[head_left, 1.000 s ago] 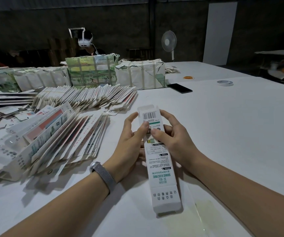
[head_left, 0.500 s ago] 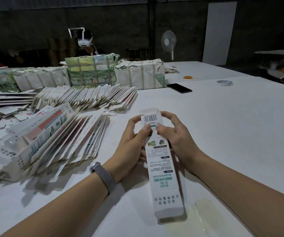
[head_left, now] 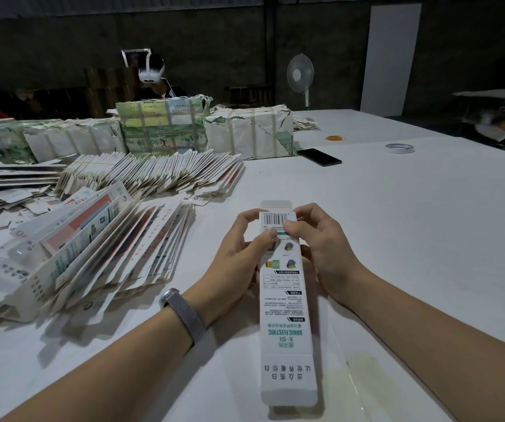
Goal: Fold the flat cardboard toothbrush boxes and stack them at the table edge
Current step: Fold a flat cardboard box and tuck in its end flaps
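White cardboard, printed with green letters and a barcode, makes the toothbrush box (head_left: 287, 300) that lies lengthwise on the white table (head_left: 412, 239), its near end toward the person and its far end between the two hands. This box is my landmark for all places.

In the head view, the left hand (head_left: 242, 254) holds the far end of the box from its left side, with the thumb on the printed face just under the barcode and the curled fingers at the edge. The right hand (head_left: 324, 248) pinches the same end from the right side, thumb on top beside the other thumb. Beyond the fingers a small end flap (head_left: 275, 205) stands out and is not yet tucked.

To the left of the box, near it, leans a fanned pile of flat boxes (head_left: 99, 257). Farther behind it are wrapped bundles (head_left: 248, 132), a black phone (head_left: 319, 157) and a tape roll (head_left: 399, 148), well apart.

I judge that the step in hand is closing the far end of one box. The next move probably needs the flap bent down and pushed into the opening while the body is kept square, then the box carried to the table edge.
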The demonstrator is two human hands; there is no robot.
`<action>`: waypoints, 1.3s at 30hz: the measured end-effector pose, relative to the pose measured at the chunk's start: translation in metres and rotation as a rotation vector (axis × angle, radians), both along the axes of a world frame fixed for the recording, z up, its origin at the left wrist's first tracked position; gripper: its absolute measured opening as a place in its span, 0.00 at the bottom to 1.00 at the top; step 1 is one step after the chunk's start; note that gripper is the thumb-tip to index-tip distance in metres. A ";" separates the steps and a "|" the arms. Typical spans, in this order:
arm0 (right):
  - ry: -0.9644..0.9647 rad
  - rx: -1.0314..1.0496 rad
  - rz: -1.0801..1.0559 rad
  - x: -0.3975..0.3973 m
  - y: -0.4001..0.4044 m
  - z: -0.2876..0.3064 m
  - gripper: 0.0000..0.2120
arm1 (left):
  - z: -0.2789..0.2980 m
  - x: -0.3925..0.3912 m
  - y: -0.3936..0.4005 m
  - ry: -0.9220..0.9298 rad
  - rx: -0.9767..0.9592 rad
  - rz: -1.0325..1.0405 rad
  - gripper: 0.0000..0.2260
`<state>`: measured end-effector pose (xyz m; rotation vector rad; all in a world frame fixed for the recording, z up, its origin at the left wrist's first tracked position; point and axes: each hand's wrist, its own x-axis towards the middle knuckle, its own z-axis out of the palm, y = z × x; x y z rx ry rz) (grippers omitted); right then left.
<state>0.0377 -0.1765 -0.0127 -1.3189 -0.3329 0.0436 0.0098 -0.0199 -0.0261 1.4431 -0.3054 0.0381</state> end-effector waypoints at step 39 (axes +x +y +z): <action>-0.077 -0.048 0.031 -0.001 -0.002 -0.001 0.10 | 0.009 -0.007 0.001 0.046 0.034 -0.006 0.22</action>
